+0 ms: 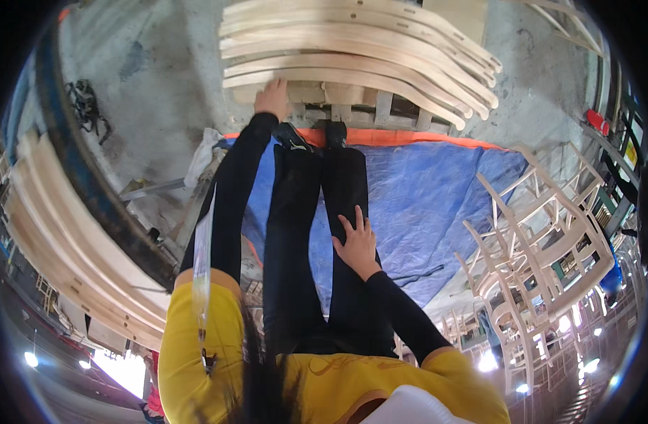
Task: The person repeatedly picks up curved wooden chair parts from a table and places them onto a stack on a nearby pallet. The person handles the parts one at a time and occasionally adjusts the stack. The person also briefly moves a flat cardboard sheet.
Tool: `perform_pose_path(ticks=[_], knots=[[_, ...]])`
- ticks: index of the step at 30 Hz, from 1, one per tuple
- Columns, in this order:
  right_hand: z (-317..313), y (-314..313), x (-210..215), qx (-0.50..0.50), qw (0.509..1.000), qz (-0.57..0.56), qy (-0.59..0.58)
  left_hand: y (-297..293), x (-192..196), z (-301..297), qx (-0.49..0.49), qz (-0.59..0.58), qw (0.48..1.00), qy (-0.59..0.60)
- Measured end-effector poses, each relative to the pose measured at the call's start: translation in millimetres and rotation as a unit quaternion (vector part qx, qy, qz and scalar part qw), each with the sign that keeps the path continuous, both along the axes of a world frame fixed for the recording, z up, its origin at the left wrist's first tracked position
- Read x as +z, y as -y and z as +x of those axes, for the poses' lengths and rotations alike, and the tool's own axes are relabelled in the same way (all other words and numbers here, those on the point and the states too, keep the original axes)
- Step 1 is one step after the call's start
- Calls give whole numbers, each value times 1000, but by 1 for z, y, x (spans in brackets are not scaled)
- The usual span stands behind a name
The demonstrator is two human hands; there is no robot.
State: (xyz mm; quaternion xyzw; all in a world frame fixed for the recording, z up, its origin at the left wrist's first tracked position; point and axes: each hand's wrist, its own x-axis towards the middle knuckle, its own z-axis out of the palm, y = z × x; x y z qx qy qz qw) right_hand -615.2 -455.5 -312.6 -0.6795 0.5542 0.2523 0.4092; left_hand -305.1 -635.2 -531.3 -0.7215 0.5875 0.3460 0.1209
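Several pale curved wooden chair parts (352,46) lie side by side in a stack at the far side of the floor. My left hand (272,99) reaches out to the near left of this stack, its fingertips at the edge of the closest curved part (338,74). Those fingers look stretched and a little blurred, and whether they press on the wood is hard to make out. Over my right thigh, my right hand (358,244) has its fingers spread and holds nothing.
Beneath the stack are cardboard and a slatted wooden pallet (382,108). A blue tarp (430,205) with an orange edge covers the floor by my legs. Assembled wooden chair frames (550,254) stand at right. More curved wooden parts (69,240) lie at left behind a dark curved rail (91,162).
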Motion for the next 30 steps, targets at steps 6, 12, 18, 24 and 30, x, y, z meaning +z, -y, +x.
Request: perform_pose_path(ticks=[6,12,18,24,30], knots=[[12,28,-20,-117,993,-24,21,43,-149,-23,-30,-73,988,133],[12,33,-30,-144,989,-28,29,44,-212,-30,-98,-183,950,234],[15,31,-26,-134,989,-47,37,29,-156,-15,-173,-154,960,157],[4,5,-17,-104,989,-77,73,-18,31,-54,-104,-15,993,-58],[-12,-6,14,-58,985,-95,128,-65,229,-117,16,87,987,-134]])
